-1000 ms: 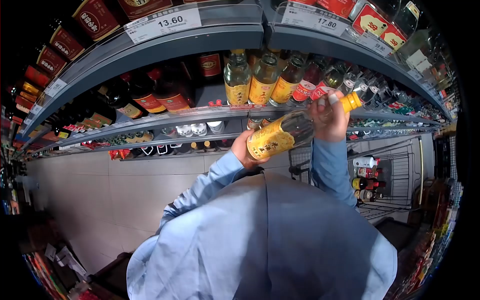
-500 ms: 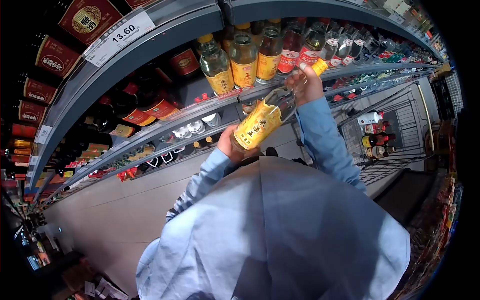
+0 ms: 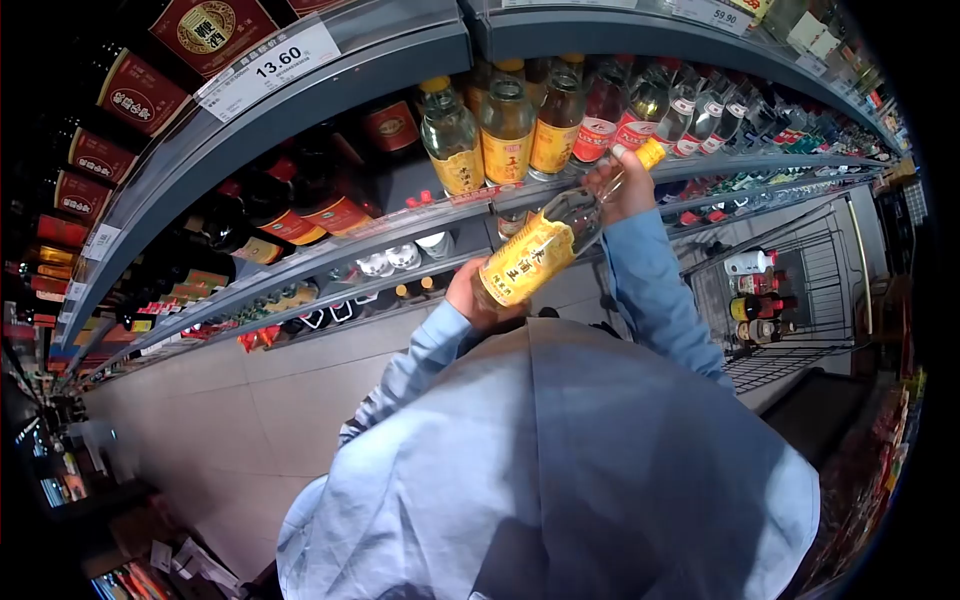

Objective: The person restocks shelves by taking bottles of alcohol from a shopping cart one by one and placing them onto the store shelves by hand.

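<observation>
A clear glass bottle with a yellow label and yellow cap [image 3: 530,258] lies tilted across both hands, its neck up to the right. Around its base my left hand [image 3: 470,295] is closed, the fingers partly hidden under the bottle. My right hand [image 3: 624,186] grips the neck just below the cap. The label with dark characters faces up. Behind the held bottle, a similar yellow-labelled bottle [image 3: 454,150] stands upright at the shelf front, beside more yellow-labelled bottles [image 3: 506,140] and red-labelled ones [image 3: 600,120].
A wire shopping cart [image 3: 815,290] with several bottles stands at the right. Dark bottles [image 3: 320,205] line the shelf at left, under a price tag [image 3: 270,65] reading 13.60. Pale floor tiles [image 3: 230,420] show at lower left.
The view has turned, so shelf and cart appear shifted and tilted. The bottle's label now faces up more fully, and the bottle stands more steeply in view. Both hands still hold it.
</observation>
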Demonstrator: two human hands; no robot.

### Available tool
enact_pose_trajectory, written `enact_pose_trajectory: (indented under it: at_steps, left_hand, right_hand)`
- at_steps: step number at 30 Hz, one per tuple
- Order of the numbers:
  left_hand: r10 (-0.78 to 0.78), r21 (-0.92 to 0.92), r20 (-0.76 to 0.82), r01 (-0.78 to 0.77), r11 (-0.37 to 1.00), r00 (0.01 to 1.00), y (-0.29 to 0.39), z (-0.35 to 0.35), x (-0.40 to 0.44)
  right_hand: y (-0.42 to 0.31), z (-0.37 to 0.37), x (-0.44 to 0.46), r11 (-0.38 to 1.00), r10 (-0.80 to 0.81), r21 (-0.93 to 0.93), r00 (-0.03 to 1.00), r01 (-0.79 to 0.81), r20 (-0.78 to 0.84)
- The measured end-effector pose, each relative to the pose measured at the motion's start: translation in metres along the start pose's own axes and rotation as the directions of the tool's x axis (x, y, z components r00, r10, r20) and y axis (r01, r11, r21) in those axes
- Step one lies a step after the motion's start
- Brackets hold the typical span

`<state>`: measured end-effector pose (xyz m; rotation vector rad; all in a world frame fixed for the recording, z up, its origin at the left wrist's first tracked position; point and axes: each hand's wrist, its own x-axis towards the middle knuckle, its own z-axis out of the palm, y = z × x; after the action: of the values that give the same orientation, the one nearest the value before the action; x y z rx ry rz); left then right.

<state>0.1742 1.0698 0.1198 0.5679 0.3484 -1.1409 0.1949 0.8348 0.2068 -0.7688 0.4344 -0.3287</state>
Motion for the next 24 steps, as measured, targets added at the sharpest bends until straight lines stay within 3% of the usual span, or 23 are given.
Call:
enact_pose_trajectory:
  at_steps: [9,12,15,24]
  left_hand:
    - [0.037,-0.055,-0.063,-0.041,0.998,0.997,-0.002,0.008,-0.003]
    - [0.037,-0.078,0.104,-0.029,0.997,0.994,-0.001,-0.005,-0.001]
    - [0.054,-0.084,-0.042,-0.058,0.995,0.998,-0.002,0.004,-0.002]
    - [0.031,-0.099,-0.054,-0.036,0.994,0.998,-0.006,0.002,0.007]
  right_hand:
    - [0.009,0.000,0.009,0.999,0.037,0.017,0.997,-0.038,0.064]
    - [0.010,0.003,0.008,1.000,0.030,-0.008,0.999,-0.029,0.046]
    - [0.014,-0.004,0.014,0.999,0.035,0.006,0.999,-0.035,0.035]
    - [0.011,-0.015,0.020,0.998,0.056,0.020,0.998,-0.057,0.029]
